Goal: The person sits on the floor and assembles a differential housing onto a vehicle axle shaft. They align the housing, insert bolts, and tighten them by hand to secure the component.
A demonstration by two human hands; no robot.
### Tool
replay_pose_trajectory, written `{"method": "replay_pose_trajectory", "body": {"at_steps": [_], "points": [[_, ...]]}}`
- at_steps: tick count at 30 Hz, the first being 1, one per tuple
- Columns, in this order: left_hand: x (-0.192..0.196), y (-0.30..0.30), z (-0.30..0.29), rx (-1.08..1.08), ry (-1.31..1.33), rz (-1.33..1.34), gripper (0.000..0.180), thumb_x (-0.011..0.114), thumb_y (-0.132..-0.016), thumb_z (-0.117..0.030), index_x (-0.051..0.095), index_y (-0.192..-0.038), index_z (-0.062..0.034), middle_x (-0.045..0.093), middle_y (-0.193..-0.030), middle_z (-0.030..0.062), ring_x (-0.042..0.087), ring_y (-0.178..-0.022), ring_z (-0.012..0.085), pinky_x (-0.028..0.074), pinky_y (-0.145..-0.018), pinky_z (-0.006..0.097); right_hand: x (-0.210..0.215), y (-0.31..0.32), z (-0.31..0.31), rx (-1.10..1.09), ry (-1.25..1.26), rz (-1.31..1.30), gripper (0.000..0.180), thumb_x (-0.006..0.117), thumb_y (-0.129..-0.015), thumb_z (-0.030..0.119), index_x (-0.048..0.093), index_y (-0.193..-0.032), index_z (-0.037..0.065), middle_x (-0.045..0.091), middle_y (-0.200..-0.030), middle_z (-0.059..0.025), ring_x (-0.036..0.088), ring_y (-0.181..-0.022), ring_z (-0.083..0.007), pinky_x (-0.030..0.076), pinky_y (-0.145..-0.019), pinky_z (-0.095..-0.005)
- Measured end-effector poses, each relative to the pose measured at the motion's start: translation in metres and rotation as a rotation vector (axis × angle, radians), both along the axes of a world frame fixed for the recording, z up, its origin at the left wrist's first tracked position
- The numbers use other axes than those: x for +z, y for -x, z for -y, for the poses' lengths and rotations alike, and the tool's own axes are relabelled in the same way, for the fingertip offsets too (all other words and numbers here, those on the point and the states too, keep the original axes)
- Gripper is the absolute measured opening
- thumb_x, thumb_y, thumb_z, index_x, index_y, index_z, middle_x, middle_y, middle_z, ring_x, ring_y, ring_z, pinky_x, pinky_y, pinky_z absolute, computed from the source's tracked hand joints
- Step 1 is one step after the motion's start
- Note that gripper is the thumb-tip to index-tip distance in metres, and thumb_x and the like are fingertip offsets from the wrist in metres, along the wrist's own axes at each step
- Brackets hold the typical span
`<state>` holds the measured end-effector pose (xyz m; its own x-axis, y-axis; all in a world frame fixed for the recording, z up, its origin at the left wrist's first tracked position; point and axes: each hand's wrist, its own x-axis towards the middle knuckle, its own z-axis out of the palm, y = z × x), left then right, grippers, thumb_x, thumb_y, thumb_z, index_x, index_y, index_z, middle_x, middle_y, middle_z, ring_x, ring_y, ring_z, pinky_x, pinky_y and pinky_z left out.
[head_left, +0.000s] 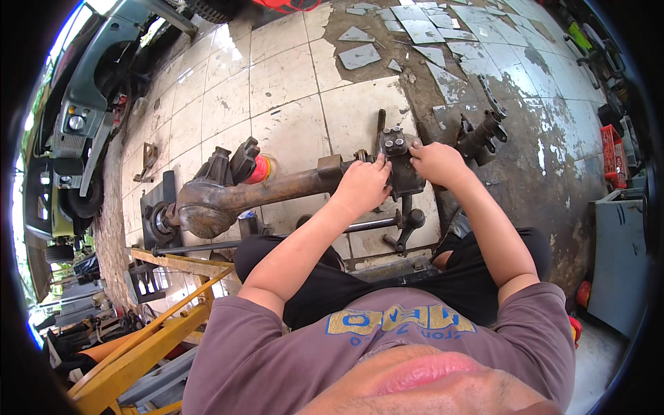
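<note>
A rusty vehicle axle housing (pixel 280 194) lies across the floor before my knees, its round bulge toward the left. On its right end sits a dark steering knuckle (pixel 408 181) topped by a block with several bolt heads (pixel 394 141). My left hand (pixel 365 184) has its fingers bent against the knuckle's left side. From the right, my right hand (pixel 437 163) presses its curled fingertips to the upper right edge, near the bolts. The undersides of both hands' fingers are hidden. A steel rod (pixel 370 225) with a jointed end runs just below the knuckle.
A dark metal part (pixel 478 137) stands right of my right hand. Broken tiles (pixel 418 31) lie beyond. Behind the axle is a red-and-yellow roll (pixel 261 170). A yellow frame (pixel 149 339) stands at lower left, a parked vehicle (pixel 83 124) at far left, a grey cabinet (pixel 619 256) at right.
</note>
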<state>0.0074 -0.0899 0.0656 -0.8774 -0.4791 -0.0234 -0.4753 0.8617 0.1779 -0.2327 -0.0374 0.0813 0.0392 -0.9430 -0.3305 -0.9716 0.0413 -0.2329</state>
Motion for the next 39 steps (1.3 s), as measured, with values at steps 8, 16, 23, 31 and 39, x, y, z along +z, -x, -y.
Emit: {"method": "replay_pose_trajectory", "body": {"at_steps": [8, 16, 23, 31, 39], "points": [[0.0, 0.002, -0.001, 0.002, -0.003, 0.008, 0.061, 0.081, -0.089, -0.033, 0.069, -0.139, 0.0003, 0.069, -0.145, 0.0225, 0.076, -0.11, 0.0306, 0.057, -0.102, 0.042, -0.006, 0.0, -0.001, -0.051, 0.064, 0.044, 0.045, 0.059, -0.103, 0.029, 0.069, -0.144, 0.014, 0.066, -0.152, -0.007, 0.074, -0.117, -0.0342, 0.06, -0.101, -0.05], [-0.001, 0.001, -0.001, 0.001, 0.002, 0.002, 0.06, 0.08, -0.09, -0.034, 0.07, -0.139, -0.0008, 0.068, -0.147, 0.0219, 0.076, -0.111, 0.0304, 0.056, -0.103, 0.043, -0.003, 0.005, 0.002, -0.094, 0.016, 0.136, 0.041, 0.058, -0.106, 0.034, 0.073, -0.139, 0.015, 0.069, -0.147, -0.0095, 0.073, -0.117, -0.0374, 0.058, -0.104, -0.0508], [-0.001, 0.004, -0.002, -0.004, 0.004, 0.0, 0.06, 0.08, -0.09, -0.032, 0.07, -0.138, 0.0005, 0.068, -0.147, 0.0225, 0.076, -0.11, 0.0292, 0.056, -0.102, 0.043, -0.018, 0.002, -0.002, -0.141, 0.111, 0.139, 0.045, 0.061, -0.104, 0.03, 0.069, -0.145, 0.013, 0.064, -0.154, -0.0081, 0.073, -0.119, -0.0367, 0.058, -0.104, -0.0509], [-0.004, 0.002, -0.002, -0.013, 0.013, -0.044, 0.059, 0.081, -0.088, -0.031, 0.07, -0.138, 0.0004, 0.069, -0.144, 0.0229, 0.077, -0.105, 0.0282, 0.056, -0.101, 0.043, -0.017, 0.001, -0.009, -0.115, 0.116, 0.055, 0.043, 0.059, -0.105, 0.033, 0.07, -0.143, 0.016, 0.068, -0.15, -0.0086, 0.074, -0.118, -0.0351, 0.06, -0.101, -0.0501], [-0.002, 0.0, -0.004, 0.003, 0.001, -0.02, 0.061, 0.08, -0.089, -0.031, 0.069, -0.14, 0.0009, 0.067, -0.147, 0.0232, 0.076, -0.105, 0.0272, 0.055, -0.101, 0.042, -0.008, -0.003, -0.006, -0.089, 0.079, 0.028, 0.043, 0.06, -0.104, 0.033, 0.071, -0.141, 0.014, 0.069, -0.148, -0.0078, 0.074, -0.116, -0.035, 0.06, -0.099, -0.0497]]}}
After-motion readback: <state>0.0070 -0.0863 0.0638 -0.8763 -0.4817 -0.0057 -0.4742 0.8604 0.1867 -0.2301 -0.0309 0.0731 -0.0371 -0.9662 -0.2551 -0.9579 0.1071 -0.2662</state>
